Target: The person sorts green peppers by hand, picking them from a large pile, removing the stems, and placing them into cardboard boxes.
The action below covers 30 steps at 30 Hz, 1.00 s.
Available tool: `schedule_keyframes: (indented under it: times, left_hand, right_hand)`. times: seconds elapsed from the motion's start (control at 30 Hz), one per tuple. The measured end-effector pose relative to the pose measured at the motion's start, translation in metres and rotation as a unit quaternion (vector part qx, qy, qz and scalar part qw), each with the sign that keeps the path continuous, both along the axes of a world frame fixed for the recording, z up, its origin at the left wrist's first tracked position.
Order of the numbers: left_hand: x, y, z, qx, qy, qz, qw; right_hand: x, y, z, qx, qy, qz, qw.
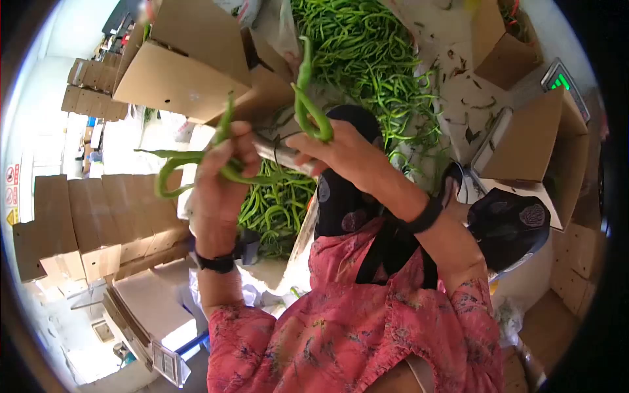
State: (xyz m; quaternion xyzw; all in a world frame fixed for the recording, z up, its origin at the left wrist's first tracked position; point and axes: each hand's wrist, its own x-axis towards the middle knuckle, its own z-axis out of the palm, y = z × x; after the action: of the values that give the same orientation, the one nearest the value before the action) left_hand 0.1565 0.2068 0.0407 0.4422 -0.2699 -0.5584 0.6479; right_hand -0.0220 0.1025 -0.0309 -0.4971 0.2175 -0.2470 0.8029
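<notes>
Several long green chili peppers (173, 173) stick out of my left hand (226, 173), whose fingers are closed around them. One points up past the fingertips, while others curl out to the left and right. My right hand (344, 157) grips a bent green chili pepper (306, 98), perhaps more than one; the overlap hides the count. Both hands are raised side by side above a heap of green chili peppers (278, 206). Beyond them a large pile of green chili peppers (360, 52) spreads across the floor.
Open cardboard boxes stand at the upper left (183, 72) and right (524, 141), with another box (504, 49) at the upper right. A scale display (562, 82) glows green. Stacked cartons (98, 213) line the left side. Dark-clothed knees (504, 223) are close below my hands.
</notes>
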Motion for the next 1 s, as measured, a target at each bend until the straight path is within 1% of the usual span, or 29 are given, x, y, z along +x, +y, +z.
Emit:
schedule_keyframes:
  times: [0.03,0.07,0.1,0.13,0.17,0.2,0.23,0.3,0.33,0.37,0.4,0.43,0.47,0.5,0.53,0.57,0.63,0.67,0.7,0.73,0.77,0.83,0.87,0.93,0.97,1.0]
  left_hand:
    - [-0.013,-0.015,0.0,0.009,0.0,0.004,1.0]
    - [-0.029,-0.029,0.001,0.018,-0.025,0.017,0.999]
    - [-0.043,-0.042,0.001,0.028,-0.048,0.028,0.998]
    - [-0.051,-0.053,-0.001,0.025,-0.045,0.013,0.999]
    - [-0.058,-0.065,-0.004,0.028,-0.087,-0.032,0.995]
    - [-0.063,-0.075,-0.004,0.03,-0.13,-0.076,0.988]
    - [-0.068,-0.084,-0.004,0.027,-0.129,-0.089,0.987]
    - [-0.08,-0.102,-0.004,0.036,-0.246,-0.155,0.956]
    - [-0.087,-0.11,0.003,0.046,-0.278,-0.19,0.94]
    - [-0.096,-0.115,0.001,0.043,-0.277,-0.202,0.938]
    - [-0.104,-0.121,-0.002,0.033,-0.238,-0.225,0.944]
    - [-0.112,-0.127,-0.005,0.025,-0.199,-0.247,0.948]
    - [-0.111,-0.14,-0.009,0.011,-0.097,-0.343,0.934]
    - [-0.116,-0.146,-0.01,0.023,-0.047,-0.366,0.929]
    - [-0.123,-0.151,-0.009,0.038,-0.035,-0.371,0.927]
    - [-0.129,-0.156,-0.007,0.051,-0.024,-0.374,0.926]
    - [-0.145,-0.166,-0.007,0.041,-0.009,-0.403,0.914]
    - [-0.15,-0.173,-0.012,0.031,0.002,-0.42,0.907]
    - [-0.155,-0.179,-0.017,0.022,0.013,-0.438,0.899]
    - [-0.164,-0.183,-0.016,0.016,0.014,-0.441,0.897]
    - [-0.173,-0.187,-0.016,0.01,0.015,-0.444,0.896]
    - [-0.191,-0.194,-0.017,0.02,0.029,-0.451,0.892]
    - [-0.203,-0.195,-0.017,-0.002,0.018,-0.448,0.894]
    - [-0.22,-0.197,-0.018,-0.032,0.005,-0.45,0.893]
    - [-0.228,-0.196,-0.012,-0.03,-0.019,-0.46,0.887]
    - [-0.23,-0.2,-0.017,-0.037,-0.023,-0.486,0.873]
  right_hand:
    - [-0.006,-0.002,0.0,-0.034,0.036,-0.007,0.999]
    - [-0.011,-0.001,0.002,-0.038,0.038,-0.017,0.998]
    - [-0.019,0.0,0.004,-0.131,0.057,-0.06,0.988]
    - [-0.027,-0.001,0.005,-0.221,0.078,-0.104,0.967]
    - [-0.038,-0.007,0.01,-0.222,0.083,-0.119,0.964]
    - [-0.051,-0.013,0.018,-0.191,0.103,-0.051,0.975]
    - [-0.062,-0.018,0.023,-0.158,0.121,0.019,0.98]
    - [-0.08,-0.024,0.024,-0.159,0.147,0.002,0.976]
    - [-0.091,-0.027,0.021,-0.14,0.124,0.015,0.982]
    - [-0.101,-0.029,0.022,-0.12,0.099,0.029,0.987]
    - [-0.112,-0.033,0.025,-0.107,0.092,0.064,0.988]
    - [-0.121,-0.035,0.023,-0.104,0.092,0.052,0.989]
    - [-0.13,-0.035,0.018,-0.064,0.068,0.03,0.995]
    - [-0.138,-0.035,0.011,-0.025,0.042,0.009,0.999]
    - [-0.141,-0.033,-0.011,0.002,-0.026,-0.055,0.998]
    - [-0.154,-0.036,-0.016,-0.027,0.036,-0.041,0.998]
    - [-0.158,-0.027,-0.016,0.001,-0.092,-0.173,0.981]
    - [-0.162,-0.027,-0.021,0.001,-0.094,-0.181,0.979]
    - [-0.167,-0.028,-0.029,0.081,-0.161,-0.163,0.97]
    - [-0.173,-0.027,-0.034,0.16,-0.227,-0.143,0.95]
    - [-0.178,-0.025,-0.035,0.16,-0.23,-0.152,0.948]
    - [-0.189,-0.02,-0.035,0.187,-0.275,-0.169,0.928]
    - [-0.194,-0.021,-0.042,0.192,-0.303,-0.154,0.92]
    - [-0.208,-0.018,-0.041,0.169,-0.302,-0.179,0.921]
    - [-0.214,-0.016,-0.041,0.151,-0.298,-0.197,0.922]
    - [-0.218,-0.016,-0.045,0.159,-0.313,-0.203,0.914]
